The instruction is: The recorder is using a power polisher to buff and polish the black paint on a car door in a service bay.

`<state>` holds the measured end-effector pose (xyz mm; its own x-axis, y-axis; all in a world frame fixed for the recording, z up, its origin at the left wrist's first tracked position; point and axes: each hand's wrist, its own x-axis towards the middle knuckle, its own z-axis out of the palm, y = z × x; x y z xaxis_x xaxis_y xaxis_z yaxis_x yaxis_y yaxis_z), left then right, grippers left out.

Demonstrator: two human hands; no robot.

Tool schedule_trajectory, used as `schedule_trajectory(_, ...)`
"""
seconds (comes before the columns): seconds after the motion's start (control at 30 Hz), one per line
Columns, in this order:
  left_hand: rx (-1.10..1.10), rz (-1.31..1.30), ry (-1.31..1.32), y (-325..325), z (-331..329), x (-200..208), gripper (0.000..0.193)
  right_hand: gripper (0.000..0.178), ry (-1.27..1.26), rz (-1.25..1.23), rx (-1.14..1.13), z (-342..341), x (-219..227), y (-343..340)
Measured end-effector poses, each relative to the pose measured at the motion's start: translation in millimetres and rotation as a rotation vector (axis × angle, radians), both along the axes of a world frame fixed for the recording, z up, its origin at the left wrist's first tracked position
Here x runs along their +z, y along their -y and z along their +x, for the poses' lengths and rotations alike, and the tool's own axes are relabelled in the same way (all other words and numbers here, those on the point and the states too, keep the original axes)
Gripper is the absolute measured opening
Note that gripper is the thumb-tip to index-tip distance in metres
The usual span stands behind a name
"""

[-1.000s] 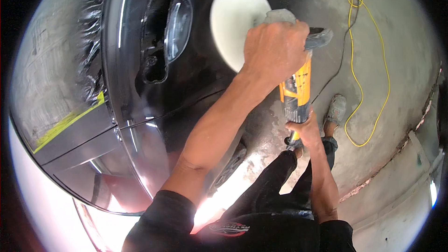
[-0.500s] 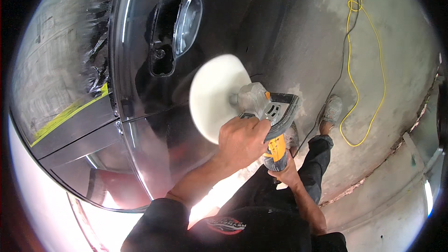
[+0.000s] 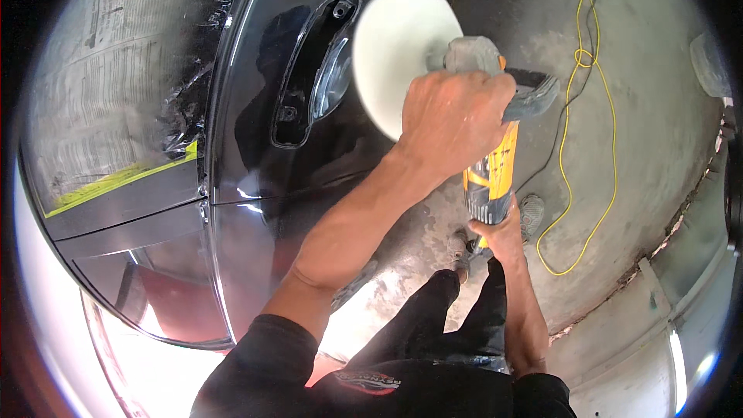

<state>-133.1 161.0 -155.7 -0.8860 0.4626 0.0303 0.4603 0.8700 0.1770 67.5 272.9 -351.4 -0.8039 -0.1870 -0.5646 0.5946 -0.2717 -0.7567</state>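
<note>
A yellow and grey polisher (image 3: 495,166) is held in both my hands, in front of a glossy black car door (image 3: 271,178). My left hand (image 3: 458,116) is closed around its grey front handle (image 3: 534,97), near the head. My right hand (image 3: 501,231) wraps the rear grip, its fingers partly hidden. The round white polishing pad (image 3: 402,54) faces the door, tilted, just right of the door handle recess (image 3: 313,77). The pad's surface looks smooth and blurred. Whether it touches the paint I cannot tell, as its working face is turned away.
Printed masking paper (image 3: 116,85), edged with yellow-green tape (image 3: 124,182), covers the window area at left. A yellow cord (image 3: 615,155) and a dark cable lie looped on the concrete floor (image 3: 658,108) at right. My shoes (image 3: 532,217) stand below the polisher.
Both hands have carried the polisher farther away and to the right, the pad rising from below the handle recess to beside it. My left arm is stretched out more. The view has shifted slightly.
</note>
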Motion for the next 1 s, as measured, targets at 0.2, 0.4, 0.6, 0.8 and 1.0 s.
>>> schedule_trajectory(0.2, -0.006, 0.014, -0.06, -1.2, 9.5, 20.7, 0.028, 0.086, -0.035, 0.026, -0.007, 9.1, 7.1, -3.0)
schedule_trajectory(0.4, 0.023, 0.008, -0.029, -8.2, -3.4, 38.7, 0.029, 0.088, -0.008, -0.032, 0.016, 0.1, 34.4, -14.0)
schedule_trajectory(0.6, -0.023, -0.027, -0.077, -46.9, -88.7, 45.1, 0.024, 0.078, 0.002, -0.05, -0.058, -81.4, 44.6, -36.5)
schedule_trajectory(0.8, -0.064, -0.127, -0.135, -92.0, -175.9, 48.1, 0.028, 0.072, -0.016, -0.283, -0.179, -172.2, 38.8, -48.0)
schedule_trajectory(1.0, -0.104, -0.18, -0.055, -90.4, -120.7, 15.0, 0.034, 0.079, 0.129, -0.239, -0.137, -86.0, 10.5, -45.1)
